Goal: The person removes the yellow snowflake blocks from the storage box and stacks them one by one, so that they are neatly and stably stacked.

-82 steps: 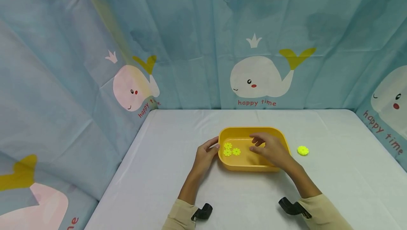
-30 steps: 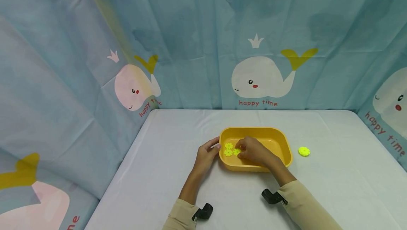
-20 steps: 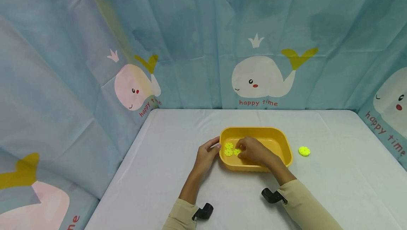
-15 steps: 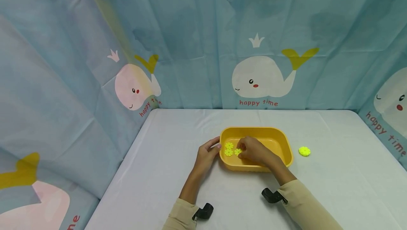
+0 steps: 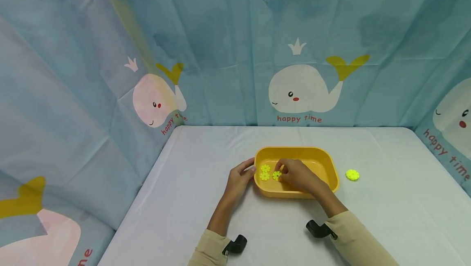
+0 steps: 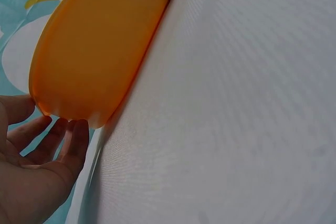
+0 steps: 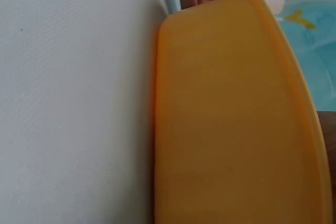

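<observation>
My left hand (image 5: 236, 181) grips the yellow tray (image 5: 285, 195) by its left end, probably to keep it steady while my right hand (image 5: 295, 174) pinches a flower piece (image 5: 276, 175) inside, near two others (image 5: 264, 176)

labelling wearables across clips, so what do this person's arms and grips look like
The beige fabric left sleeve and matching right sleeve look plain, ending on the forearms. Each cuff carries a bent black tube-like device, the left device and right device; no cables show. The left grip and right grip are ungloved.
</observation>
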Available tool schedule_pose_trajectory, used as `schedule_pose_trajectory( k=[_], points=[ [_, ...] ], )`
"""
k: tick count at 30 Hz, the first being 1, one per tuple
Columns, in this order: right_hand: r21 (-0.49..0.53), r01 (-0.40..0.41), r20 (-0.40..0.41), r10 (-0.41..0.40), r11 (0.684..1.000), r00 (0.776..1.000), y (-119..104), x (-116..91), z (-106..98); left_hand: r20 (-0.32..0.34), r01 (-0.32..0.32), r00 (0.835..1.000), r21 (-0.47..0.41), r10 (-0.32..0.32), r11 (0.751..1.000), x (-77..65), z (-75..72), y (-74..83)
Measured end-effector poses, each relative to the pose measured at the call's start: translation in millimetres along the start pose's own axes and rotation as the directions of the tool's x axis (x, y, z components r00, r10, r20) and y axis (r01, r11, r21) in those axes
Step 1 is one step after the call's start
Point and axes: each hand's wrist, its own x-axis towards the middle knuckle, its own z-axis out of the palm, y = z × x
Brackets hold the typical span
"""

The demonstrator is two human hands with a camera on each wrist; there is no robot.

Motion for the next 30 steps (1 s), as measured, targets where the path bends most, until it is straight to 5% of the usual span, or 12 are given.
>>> schedule_pose_trajectory(
  k=[21, 30],
  points=[
    [0.107, -0.002, -0.146, 0.018, 0.994, 0.989, 10, -35, -37, 0.000, 0.007, 1.000, -0.023, -0.007, 1.000, 0.6, -0.7, -0.2],
    [0.114, -0.016, -0.252, 0.045, 0.993, 0.967, 15, -60, -59, 0.000, 0.012, 1.000, -0.018, -0.012, 1.000, -0.6, 0.8, 0.6]
  ],
)
